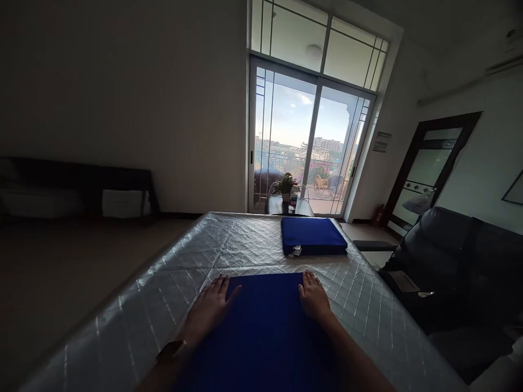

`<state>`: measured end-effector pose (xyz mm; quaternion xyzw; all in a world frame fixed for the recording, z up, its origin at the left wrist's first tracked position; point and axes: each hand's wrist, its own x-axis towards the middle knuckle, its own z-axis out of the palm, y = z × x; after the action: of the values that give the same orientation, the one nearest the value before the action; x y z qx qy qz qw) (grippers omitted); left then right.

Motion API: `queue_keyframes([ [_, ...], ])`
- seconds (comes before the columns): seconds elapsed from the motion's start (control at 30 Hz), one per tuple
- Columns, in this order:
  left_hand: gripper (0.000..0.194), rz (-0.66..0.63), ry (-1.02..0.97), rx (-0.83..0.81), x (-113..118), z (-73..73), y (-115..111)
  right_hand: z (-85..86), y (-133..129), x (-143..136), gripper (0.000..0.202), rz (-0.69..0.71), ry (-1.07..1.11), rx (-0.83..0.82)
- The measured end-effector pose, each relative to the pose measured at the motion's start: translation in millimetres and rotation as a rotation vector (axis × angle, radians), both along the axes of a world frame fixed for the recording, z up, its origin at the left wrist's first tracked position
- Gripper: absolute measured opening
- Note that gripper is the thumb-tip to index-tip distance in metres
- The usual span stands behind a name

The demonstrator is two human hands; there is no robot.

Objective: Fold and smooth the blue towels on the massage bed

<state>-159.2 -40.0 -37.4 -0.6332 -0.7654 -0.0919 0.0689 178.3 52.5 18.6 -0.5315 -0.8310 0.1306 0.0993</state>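
Note:
A flat blue cloth panel (265, 332) lies on a silvery quilted surface (183, 267), running down past the bottom of the view. On its far left corner rests my left hand (212, 305), fingers stretched out and thumb spread over the cloth. My right hand (314, 296) lies flat on the far right corner, its fingers extended. Neither hand grips anything. Beyond them, a folded blue cloth stack (314, 236) sits apart from the panel, with small white tags at its near left edge.
A small dark table (278, 206) holding a potted plant (286, 186) and a bottle stands past the far edge. Glass sliding doors (286, 120) are behind it. At the right is a black sofa (469, 261); a low dark bench (90, 185) is at the left wall.

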Motion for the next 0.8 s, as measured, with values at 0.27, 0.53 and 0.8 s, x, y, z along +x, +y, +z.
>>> queue_keyframes([
  [0.27, 0.083, -0.076, -0.186, -0.047, 103, 60.5, 27, -4.3, 1, 0, 0.072, -0.005, 0.037, 0.017],
  [0.53, 0.072, -0.370, -0.235, -0.001, 223, 43.3, 63, -6.5, -1, 5, 0.068, 0.060, 0.011, 0.072],
  [0.8, 0.069, -0.237, -0.132, 0.025, 124, 22.5, 37, -5.0, 2, 0, 0.071, 0.001, 0.043, 0.028],
])
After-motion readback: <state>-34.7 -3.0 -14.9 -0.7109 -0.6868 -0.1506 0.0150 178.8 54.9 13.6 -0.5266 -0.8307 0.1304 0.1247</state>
